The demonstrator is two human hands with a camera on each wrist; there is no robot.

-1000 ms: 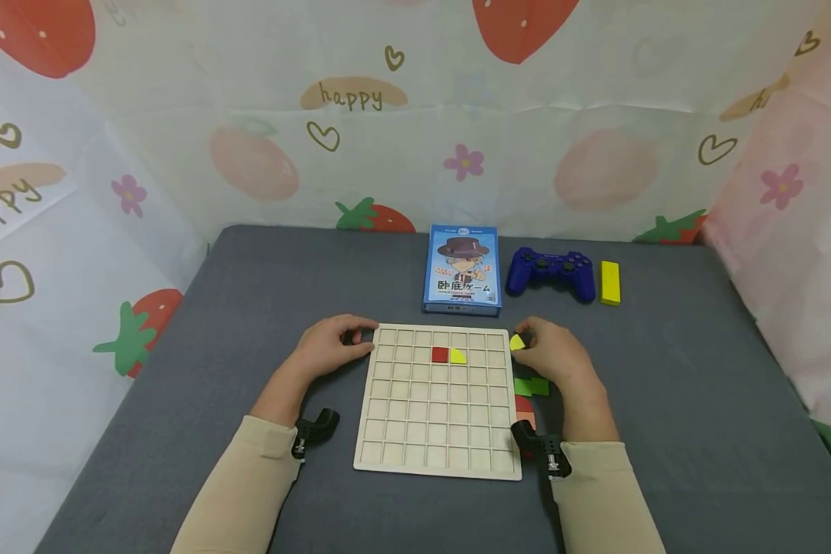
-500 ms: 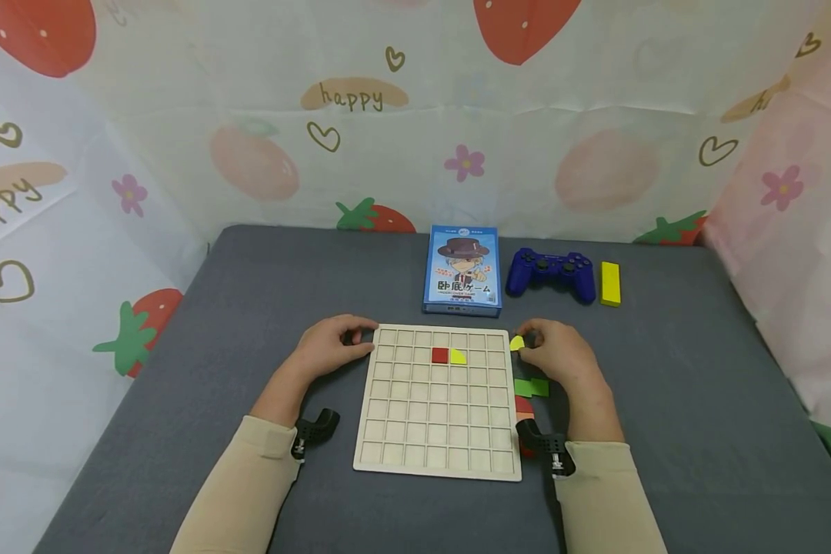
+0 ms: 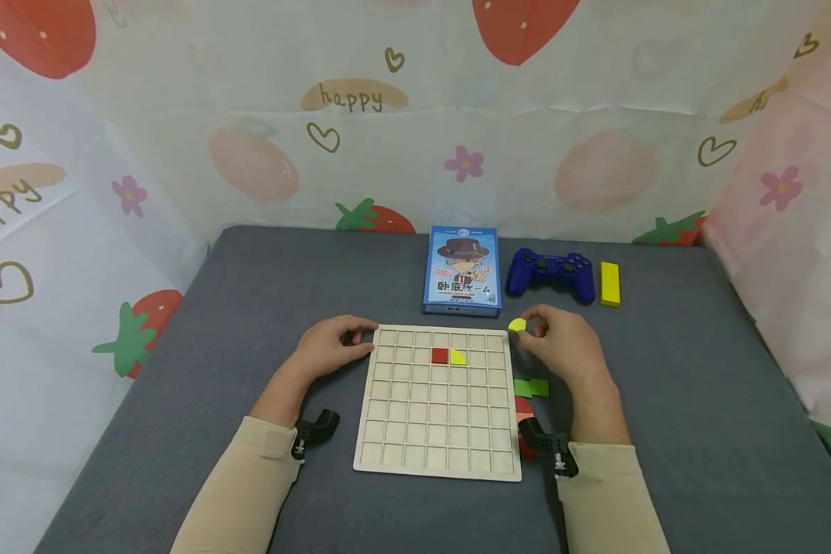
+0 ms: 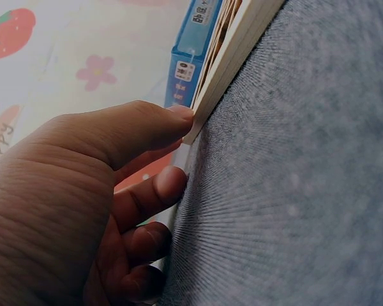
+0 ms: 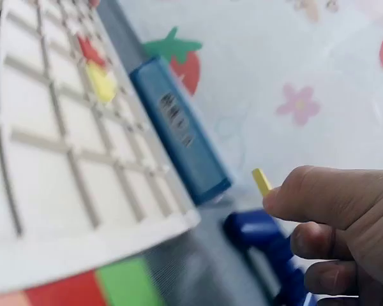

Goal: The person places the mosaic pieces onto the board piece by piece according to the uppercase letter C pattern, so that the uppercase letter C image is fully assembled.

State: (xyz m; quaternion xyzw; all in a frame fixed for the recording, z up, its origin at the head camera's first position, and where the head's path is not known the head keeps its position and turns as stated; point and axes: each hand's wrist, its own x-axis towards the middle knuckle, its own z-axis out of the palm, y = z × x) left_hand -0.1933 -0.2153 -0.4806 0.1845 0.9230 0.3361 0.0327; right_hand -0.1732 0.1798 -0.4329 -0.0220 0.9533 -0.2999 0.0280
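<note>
A pale wooden grid board (image 3: 429,404) lies on the table between the hands. My left hand (image 3: 327,345) holds its far left corner with thumb and index finger, seen close up in the left wrist view. A red square tile (image 3: 439,355) and a yellow rounded tile (image 3: 458,357) sit side by side in cells of the second row. Just off the board's far right corner, my right hand (image 3: 563,344) pinches another yellow rounded tile (image 3: 517,325) between thumb and index finger. The right wrist view shows this tile (image 5: 262,182) edge-on, raised above the table.
Green tiles (image 3: 531,387) and red tiles (image 3: 524,405) lie along the board's right edge, partly hidden by the right wrist's camera mount (image 3: 545,442). Behind the board stand a blue card-game box (image 3: 462,269), a blue game controller (image 3: 550,271) and a yellow block (image 3: 610,284).
My right hand has lifted the yellow rounded tile from beside the board's right edge and moved it away toward the far right corner. The left hand and the board have stayed put.
</note>
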